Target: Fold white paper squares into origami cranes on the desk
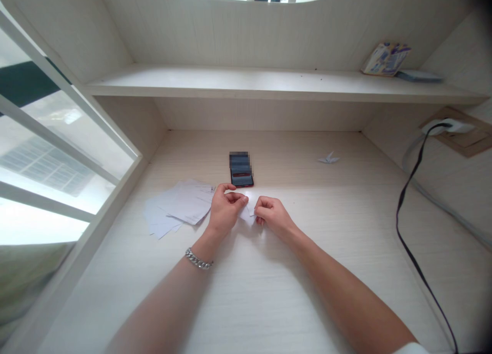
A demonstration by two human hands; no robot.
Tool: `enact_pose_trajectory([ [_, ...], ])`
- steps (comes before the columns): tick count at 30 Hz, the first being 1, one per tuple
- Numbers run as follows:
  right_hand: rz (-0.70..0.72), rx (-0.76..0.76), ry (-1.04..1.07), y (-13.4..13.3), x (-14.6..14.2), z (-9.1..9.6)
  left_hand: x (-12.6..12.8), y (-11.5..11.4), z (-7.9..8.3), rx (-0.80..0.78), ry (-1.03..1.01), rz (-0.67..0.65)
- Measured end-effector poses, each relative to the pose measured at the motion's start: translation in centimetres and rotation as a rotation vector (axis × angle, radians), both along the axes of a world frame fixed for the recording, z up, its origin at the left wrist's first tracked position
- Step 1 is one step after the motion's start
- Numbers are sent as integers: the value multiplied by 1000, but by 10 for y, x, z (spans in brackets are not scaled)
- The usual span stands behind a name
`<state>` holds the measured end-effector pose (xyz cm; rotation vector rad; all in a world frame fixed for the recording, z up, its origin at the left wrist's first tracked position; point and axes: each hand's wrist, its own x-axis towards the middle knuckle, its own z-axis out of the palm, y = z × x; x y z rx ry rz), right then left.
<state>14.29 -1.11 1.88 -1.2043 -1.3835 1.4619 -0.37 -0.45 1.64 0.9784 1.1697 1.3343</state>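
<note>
Between my hands, just above the desk, is a small folded piece of white paper [247, 213]. My left hand [226, 206], with a chain bracelet [198, 259] on the wrist, pinches the paper's left side between thumb and fingers. On the other side, my right hand [272, 214] has its fingers curled closed at the paper's right edge. Fingers hide much of the paper, so its folds are hard to make out. Directly beyond the hands lies a phone [241, 169] with its screen lit. A spread pile of white paper sheets [188, 203] rests left of my left hand.
A folded paper crane [329, 159] sits at the desk's back right. On the shelf [230, 80] above are a colourful box [386, 59] and a flat bluish item [418, 76]. A black cable [402, 200] runs down from the wall socket [461, 131]. A barred window frame [57, 139] borders the left.
</note>
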Motion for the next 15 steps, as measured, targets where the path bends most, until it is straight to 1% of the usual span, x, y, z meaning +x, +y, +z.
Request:
enact_pose_trajectory([
  [2,-2,7,4,-1,1,-1,-6,4,0,10,-29,17],
  [6,-21,23,6,-2,1,-4,-16,11,2,51,-80,194],
  [7,-48,13,28,-1,0,-4,-16,11,2,62,-76,199],
  [10,-126,-37,129,-1,-2,-4,-10,8,2,99,-34,146],
  [15,-149,0,157,2,-3,-7,-2,4,-4,114,23,82],
])
